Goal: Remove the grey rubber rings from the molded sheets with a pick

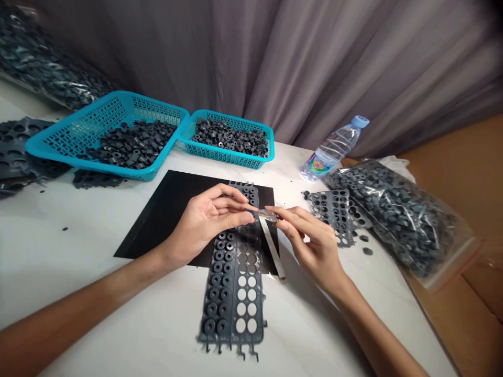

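Note:
A grey rubber sheet (231, 293) studded with small rings lies on the white table (98, 262), its far end over a black mat (168, 209). Several holes on its right side are punched out. My left hand (208, 220) hovers over the sheet's middle with fingers curled, pinching a small grey piece at the fingertips. My right hand (310, 241) is closed on a thin metal blade tool (269, 225) whose tip meets the left fingertips.
Two blue baskets (70, 136) (231, 154) of grey rings stand at the back. A water bottle (334, 149) lies right of them. A clear bag of rings (401, 214) and a spent sheet (334, 209) sit right. More sheets (15, 152) lie left.

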Action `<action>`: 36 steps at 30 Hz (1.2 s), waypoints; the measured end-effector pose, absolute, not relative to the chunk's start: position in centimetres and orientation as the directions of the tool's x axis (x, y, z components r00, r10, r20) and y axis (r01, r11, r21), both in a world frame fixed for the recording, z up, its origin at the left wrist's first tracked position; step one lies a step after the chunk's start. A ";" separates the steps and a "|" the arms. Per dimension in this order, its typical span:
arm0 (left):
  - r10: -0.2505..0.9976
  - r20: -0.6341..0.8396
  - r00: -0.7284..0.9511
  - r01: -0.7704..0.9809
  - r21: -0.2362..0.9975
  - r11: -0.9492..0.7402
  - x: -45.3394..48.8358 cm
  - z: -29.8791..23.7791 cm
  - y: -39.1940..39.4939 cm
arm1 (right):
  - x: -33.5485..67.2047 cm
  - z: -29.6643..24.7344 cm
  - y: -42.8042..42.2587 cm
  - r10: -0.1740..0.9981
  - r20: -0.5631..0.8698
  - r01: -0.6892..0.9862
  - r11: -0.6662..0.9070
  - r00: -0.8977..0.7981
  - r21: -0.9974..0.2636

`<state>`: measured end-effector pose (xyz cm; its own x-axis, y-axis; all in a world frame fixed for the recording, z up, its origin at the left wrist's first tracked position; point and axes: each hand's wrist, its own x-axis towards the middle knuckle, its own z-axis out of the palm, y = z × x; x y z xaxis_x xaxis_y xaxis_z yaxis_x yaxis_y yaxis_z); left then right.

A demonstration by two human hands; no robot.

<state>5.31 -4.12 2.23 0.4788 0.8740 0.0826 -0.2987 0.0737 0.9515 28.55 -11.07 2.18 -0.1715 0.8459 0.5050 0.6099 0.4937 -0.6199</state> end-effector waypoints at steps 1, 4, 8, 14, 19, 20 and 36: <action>0.873 0.087 0.480 -0.298 0.952 0.069 5.3 2.2 -4.1 | 28.5 2.2 -11.1 0.845 0.506 0.609 0.496 -0.174 -0.619; 0.867 0.093 0.490 -0.297 0.953 0.066 5.3 2.3 -4.2 | 28.5 2.2 -11.1 0.844 0.509 0.610 0.497 -0.172 -0.618; 0.860 0.097 0.501 -0.301 0.951 0.069 5.3 2.3 -4.3 | 28.4 2.3 -11.1 0.836 0.519 0.618 0.505 -0.178 -0.602; 0.862 0.086 0.499 -0.288 0.955 0.071 5.4 2.4 -4.3 | 28.4 2.5 -11.1 0.782 0.581 0.675 0.556 -0.226 -0.485; 0.863 0.071 0.500 -0.288 0.954 0.089 5.4 2.4 -4.5 | 28.5 2.5 -11.1 0.757 0.599 0.695 0.579 -0.262 -0.427; 0.862 0.068 0.502 -0.288 0.953 0.093 5.4 2.4 -4.5 | 28.5 2.5 -11.0 0.756 0.598 0.695 0.580 -0.264 -0.426; 0.855 0.080 0.512 -0.262 0.963 0.067 5.3 2.5 -4.6 | 28.6 2.6 -10.9 0.752 0.589 0.677 0.600 -0.296 -0.426</action>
<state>5.32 -4.59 2.51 0.5123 0.8551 0.0796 -0.2622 0.0675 0.9627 28.64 -10.95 2.65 -0.2956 0.7520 0.5892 0.6769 0.6001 -0.4263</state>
